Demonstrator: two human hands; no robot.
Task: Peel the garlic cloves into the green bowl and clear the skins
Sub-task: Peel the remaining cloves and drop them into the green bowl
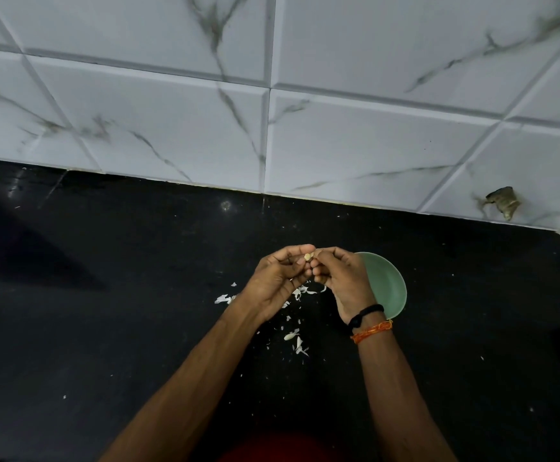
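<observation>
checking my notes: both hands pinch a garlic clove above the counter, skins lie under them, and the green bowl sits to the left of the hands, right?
Not quite: the bowl sits to the right of the hands, partly behind the right hand, as the head view shows. The rest holds: the left hand and right hand pinch the clove above the counter, with skins lying under them.

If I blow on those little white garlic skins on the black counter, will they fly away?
Probably. The garlic skins look thin, papery and curled, so likely very light. They lie loose and scattered on the counter, so a puff should move them.
</observation>
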